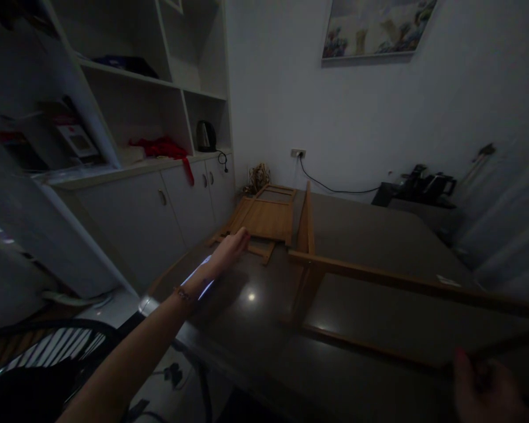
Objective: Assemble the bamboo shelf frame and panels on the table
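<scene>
My left hand [234, 244] reaches forward across the brown table [255, 317], its fingers curled closed at the near edge of a slim wooden panel [271, 220]. That panel lies with other flat wooden pieces [261, 251] at the table's far left. An assembled wooden frame [374, 270] rests on the table to the right, with an upright board [307, 220] joined at its left end. Low at the right, my right hand [489, 385] is closed beside the frame's lower rail. It is dark and blurred there, and what the fingers hold is hidden.
White cabinets [136, 205] with open shelves line the left side, holding a kettle [206, 136] and red cloth [163, 147]. A black chair [48, 335] stands by the near-left table edge. Dark appliances [427, 185] sit at the back right, near a cable [330, 188].
</scene>
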A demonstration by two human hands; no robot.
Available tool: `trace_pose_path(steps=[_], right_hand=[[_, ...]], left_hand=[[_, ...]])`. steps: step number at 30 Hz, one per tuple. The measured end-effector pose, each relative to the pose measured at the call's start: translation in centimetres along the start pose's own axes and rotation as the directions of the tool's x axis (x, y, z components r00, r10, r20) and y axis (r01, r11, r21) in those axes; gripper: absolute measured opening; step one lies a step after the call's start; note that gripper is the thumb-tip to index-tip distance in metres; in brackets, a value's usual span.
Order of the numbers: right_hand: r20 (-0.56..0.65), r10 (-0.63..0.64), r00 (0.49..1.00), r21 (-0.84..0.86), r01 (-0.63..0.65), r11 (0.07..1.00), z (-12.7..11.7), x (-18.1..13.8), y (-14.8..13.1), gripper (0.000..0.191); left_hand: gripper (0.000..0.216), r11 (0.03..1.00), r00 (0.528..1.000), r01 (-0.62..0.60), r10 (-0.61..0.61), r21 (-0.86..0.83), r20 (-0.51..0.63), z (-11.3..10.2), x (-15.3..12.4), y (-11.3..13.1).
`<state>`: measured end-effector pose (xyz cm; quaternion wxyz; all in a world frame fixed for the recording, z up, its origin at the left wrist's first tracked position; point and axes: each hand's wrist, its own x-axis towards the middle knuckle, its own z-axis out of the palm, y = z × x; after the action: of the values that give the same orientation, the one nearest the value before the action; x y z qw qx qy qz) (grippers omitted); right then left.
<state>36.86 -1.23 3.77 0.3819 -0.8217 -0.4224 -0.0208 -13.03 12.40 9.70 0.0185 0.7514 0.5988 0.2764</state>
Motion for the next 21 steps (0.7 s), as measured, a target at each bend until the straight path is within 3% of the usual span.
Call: trace_pose_path(steps=[3,6,10,13,16,18,21], right_hand=[[0.055,0.094,0.994,0.028,-0.096,0.995,-1.0,0.1,-1.1,0.038],[0.029,0.068,0.997,0.118,-0.071,0.991,-1.4,-0.2,-1.3,0.042],[-0.028,0.047,0.998,0.272,-0.038,0.962,-1.5,-0.6,-0.7,0.042],[-0.113,0.046,0.992,0.428,0.007,0.904,-1.9,-1.5,-0.4,0.039],[-0.193,0.178,0.965,0.546,-0.045,0.837,-2.2,-4.1,-0.8,0.043],[-0.112,0.23,0.967,0.611,-0.115,0.783,-2.0,-7.0,-1.8,0.045],[0.015,0.135,0.991,0.69,-0.108,0.716,-1.4,-11.8,-4.4,0.055]], left_hand=[[0.027,0.994,0.998,-0.044,0.04,-0.096,-0.041,0.0,-0.4,2.4],[0.024,0.956,0.994,-0.082,0.056,-0.281,-0.098,-0.2,-1.4,5.0],[0.018,0.836,0.988,-0.112,0.036,-0.537,-0.15,-0.6,-3.8,7.9],[0.021,0.702,0.979,-0.095,-0.064,-0.706,-0.195,-0.7,-6.3,9.9],[0.025,0.566,0.943,-0.054,-0.241,-0.822,-0.228,-0.1,-9.3,11.8],[0.029,0.493,0.925,-0.023,-0.319,-0.87,-0.205,0.8,-11.4,13.2],[0.033,0.428,0.93,0.07,-0.355,-0.901,-0.096,2.4,-14.2,15.2]])
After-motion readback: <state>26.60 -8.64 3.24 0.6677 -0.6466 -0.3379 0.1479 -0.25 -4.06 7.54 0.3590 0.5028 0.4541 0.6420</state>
